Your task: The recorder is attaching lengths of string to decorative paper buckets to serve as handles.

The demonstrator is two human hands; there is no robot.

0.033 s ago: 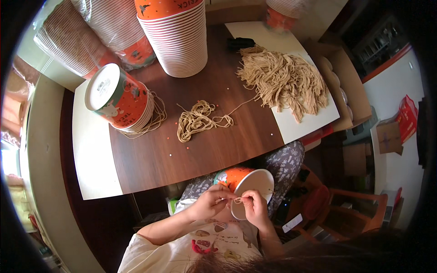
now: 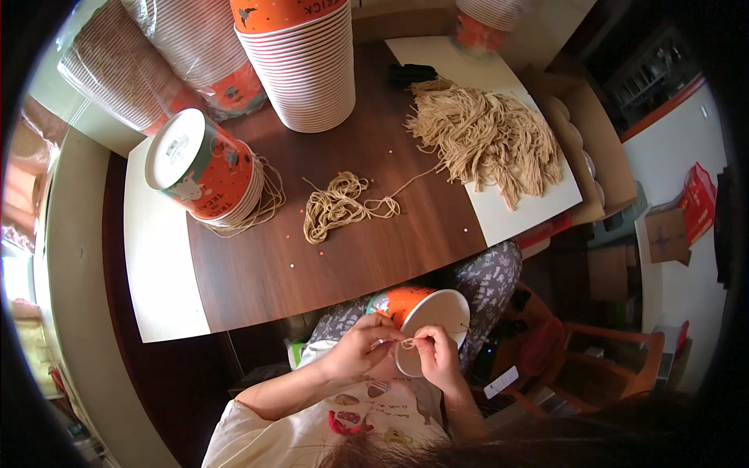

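Observation:
An orange paper cup [image 2: 427, 306] with a white inside lies tilted on my lap, below the table's near edge. My left hand [image 2: 360, 349] and my right hand [image 2: 438, 360] meet at its lower rim. Both pinch a short piece of tan string [image 2: 407, 343] between their fingertips, and my right hand rests against the rim. On the dark wooden table [image 2: 367, 257] a small loose bundle of the same string [image 2: 337, 207] lies in the middle. A big heap of cut strings [image 2: 491, 140] lies on a white sheet at the right.
A tall stack of upturned orange-and-white cups [image 2: 300, 66] stands at the back. Another stack [image 2: 204, 168] lies on its side at the left with strings under it. Bagged cup sleeves [image 2: 129, 58] fill the far left, a cardboard box [image 2: 587, 152] sits right, and an orange chair [image 2: 616, 363] stands lower right.

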